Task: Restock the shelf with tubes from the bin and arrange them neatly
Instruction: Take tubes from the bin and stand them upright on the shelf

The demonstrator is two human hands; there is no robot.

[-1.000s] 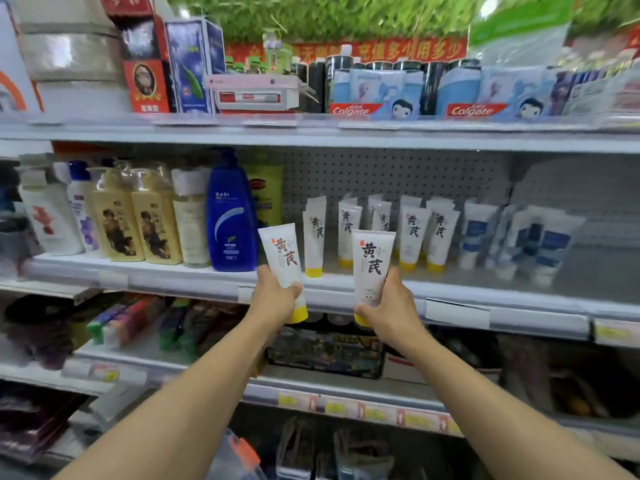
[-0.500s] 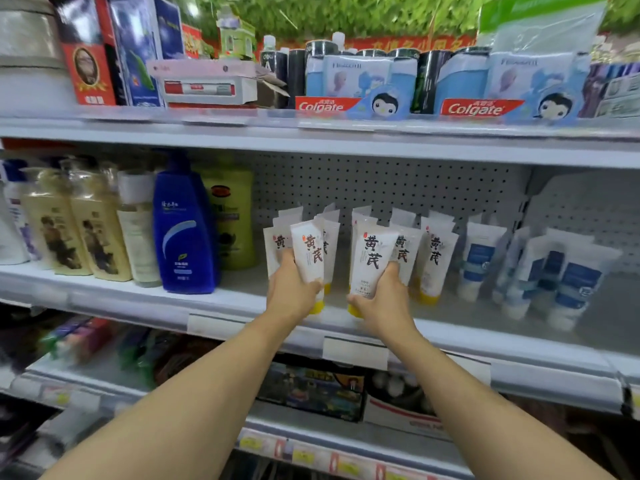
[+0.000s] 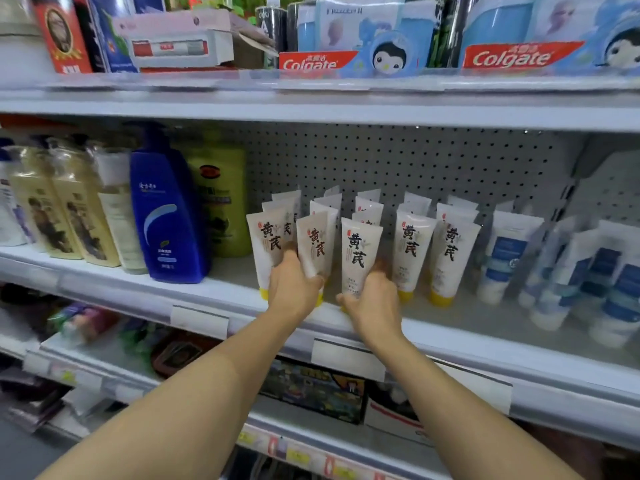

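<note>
Several white tubes with black characters and yellow caps stand cap-down in rows on the middle shelf (image 3: 214, 296). My left hand (image 3: 292, 289) grips a tube (image 3: 313, 245) at the front of the second row, beside the leftmost front tube (image 3: 268, 242). My right hand (image 3: 372, 304) grips the lower part of another tube (image 3: 358, 254), upright at the shelf's front. To the right stand two more front tubes (image 3: 410, 249) (image 3: 450, 258), untouched. The bin is out of view.
A blue bottle (image 3: 166, 216) and a green bottle (image 3: 221, 199) stand left of the tubes, with yellow bottles (image 3: 72, 220) further left. White and blue tubes (image 3: 502, 254) fill the right side. Colgate boxes (image 3: 311, 60) sit on the shelf above. A pegboard (image 3: 398, 161) backs the shelf.
Both hands have carried their tubes forward from below the shelf edge into the rows. The tubes now stand on the shelf, and the view has moved closer.
</note>
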